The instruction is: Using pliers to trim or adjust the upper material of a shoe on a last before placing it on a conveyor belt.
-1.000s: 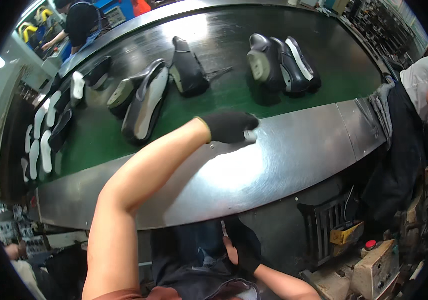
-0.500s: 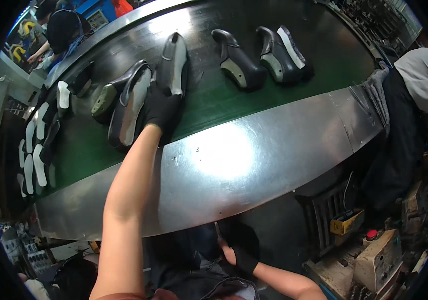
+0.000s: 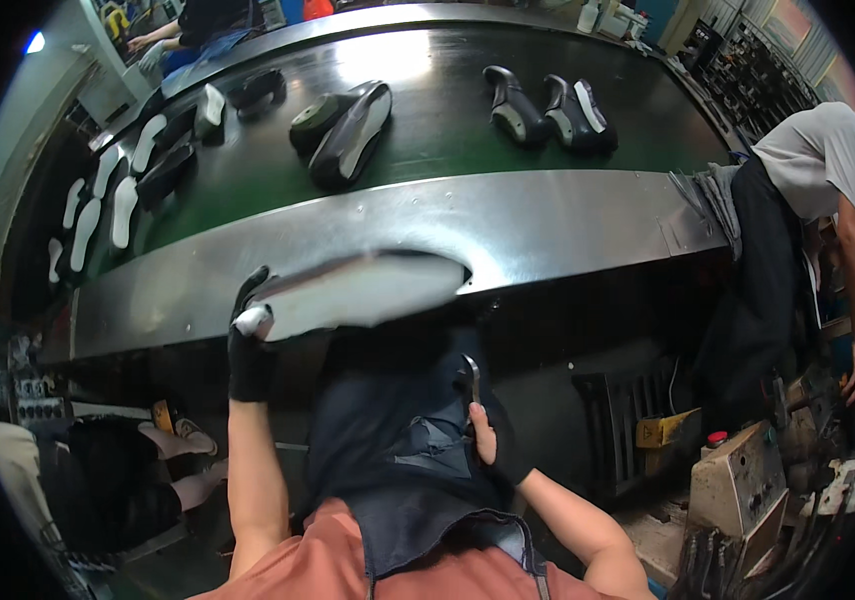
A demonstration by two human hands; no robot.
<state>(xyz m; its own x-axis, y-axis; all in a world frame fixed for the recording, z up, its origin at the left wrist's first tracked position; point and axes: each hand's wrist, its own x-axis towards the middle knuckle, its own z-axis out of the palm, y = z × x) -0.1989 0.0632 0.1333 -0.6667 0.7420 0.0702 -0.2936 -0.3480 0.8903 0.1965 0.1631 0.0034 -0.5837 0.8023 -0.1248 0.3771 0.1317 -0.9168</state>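
In front of me, over the metal ledge's near edge, my left hand [image 3: 249,345] in a black glove grips one end of a shoe [image 3: 358,295]. The shoe lies sideways with its pale sole side up and is blurred by motion. Lower down, close to my apron, my right hand [image 3: 486,438] is closed round a slim metal tool with a hooked tip [image 3: 473,372]; its handle is mostly hidden in the fist. Beyond the ledge, a dark shoe [image 3: 352,137] lies on its side against another shoe [image 3: 315,122] on the green belt.
Farther right on the belt lie more dark shoes [image 3: 518,115]. Several white insoles [image 3: 124,212] and dark pieces lie at its left end. The metal ledge [image 3: 568,215] borders the belt. At right, a person [image 3: 798,160] bends beside a control box with a red button [image 3: 717,438].
My left hand has lifted a shoe off the belt and drawn it back toward me, over the ledge. My right hand still holds the tool. The view has shifted.
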